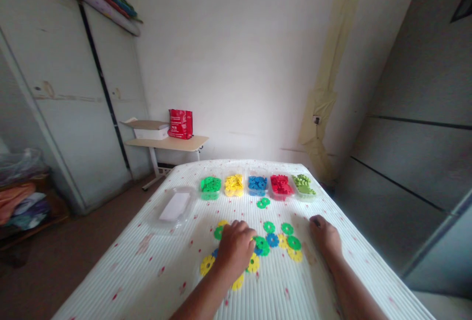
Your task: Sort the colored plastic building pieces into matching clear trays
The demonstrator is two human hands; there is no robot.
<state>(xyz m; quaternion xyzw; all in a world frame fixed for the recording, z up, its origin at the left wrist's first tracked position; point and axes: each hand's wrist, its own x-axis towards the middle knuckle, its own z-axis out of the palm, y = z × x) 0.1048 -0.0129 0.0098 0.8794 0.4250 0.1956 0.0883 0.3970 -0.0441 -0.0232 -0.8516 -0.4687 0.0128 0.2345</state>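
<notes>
My left hand [238,243], its fingers curled down, covers part of a cluster of notched plastic discs. A sliver of yellow shows at its fingertips; what it grips is hidden. Around it lie a yellow disc [207,264], a green disc [219,233] and another yellow disc [252,263]. Directly right of the fingers are overlapping green discs [262,246]. A blue disc [272,240] touches them, and more green and yellow discs [294,243] continue to the right. Closed into a fist, my right hand [327,236] rests on the table, apart from the discs.
Clear tubs hold green [210,188], yellow [233,185], blue [257,186], red [281,187] and light green [304,184] pieces. Two loose green discs [263,203] lie before them. A clear plastic lid [175,208] sits left on the striped tablecloth [147,271].
</notes>
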